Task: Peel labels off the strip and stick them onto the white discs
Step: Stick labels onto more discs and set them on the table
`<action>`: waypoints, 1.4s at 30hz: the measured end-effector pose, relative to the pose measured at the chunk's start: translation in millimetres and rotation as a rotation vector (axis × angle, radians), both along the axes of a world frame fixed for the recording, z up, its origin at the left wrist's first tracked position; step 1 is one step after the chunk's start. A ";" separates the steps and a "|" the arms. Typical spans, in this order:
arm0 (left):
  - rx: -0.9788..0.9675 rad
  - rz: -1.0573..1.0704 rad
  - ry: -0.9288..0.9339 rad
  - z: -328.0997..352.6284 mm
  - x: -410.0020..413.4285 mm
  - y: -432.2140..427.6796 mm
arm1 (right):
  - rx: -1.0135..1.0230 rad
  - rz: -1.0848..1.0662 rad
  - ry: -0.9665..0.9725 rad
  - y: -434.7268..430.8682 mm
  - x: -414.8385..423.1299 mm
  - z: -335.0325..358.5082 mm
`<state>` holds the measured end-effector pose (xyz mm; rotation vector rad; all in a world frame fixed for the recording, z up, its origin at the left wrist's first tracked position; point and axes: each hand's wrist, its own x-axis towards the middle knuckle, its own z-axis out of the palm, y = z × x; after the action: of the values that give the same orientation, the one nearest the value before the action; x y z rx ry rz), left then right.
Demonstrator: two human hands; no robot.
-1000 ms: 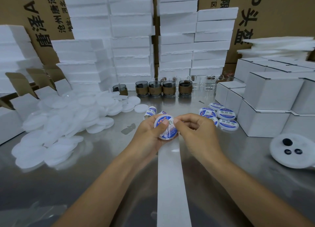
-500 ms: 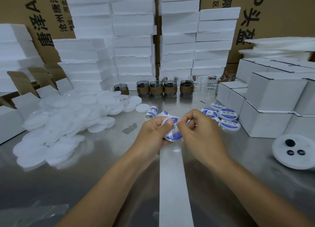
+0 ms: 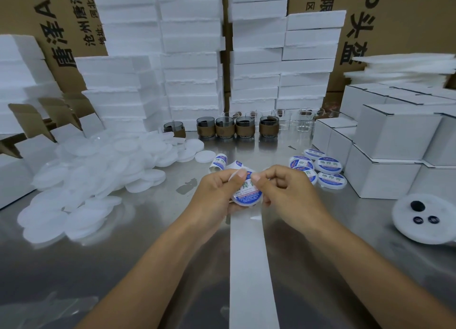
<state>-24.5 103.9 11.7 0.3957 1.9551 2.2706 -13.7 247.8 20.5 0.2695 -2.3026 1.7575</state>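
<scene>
I see my left hand [image 3: 217,193] and my right hand [image 3: 288,193] both pinching one white disc [image 3: 244,200] with a blue sticker on it, over the middle of the desk [image 3: 148,254], above the far end of the white strip [image 3: 249,267] that runs to the near edge.

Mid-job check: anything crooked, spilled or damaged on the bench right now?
The label on the disc gripped by left hand and right hand looks buckled between the thumbs, not yet flat. The leftmost brown-sleeved cup appears tilted. Nothing else stands out.
</scene>
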 end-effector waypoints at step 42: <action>0.052 0.109 0.067 -3.5 -2.9 2.1 | -0.070 -0.044 0.134 -1.4 -1.6 -3.4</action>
<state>-27.4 106.1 8.1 0.3839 1.9985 2.4098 -15.2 246.4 17.0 0.3118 -2.1340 1.7396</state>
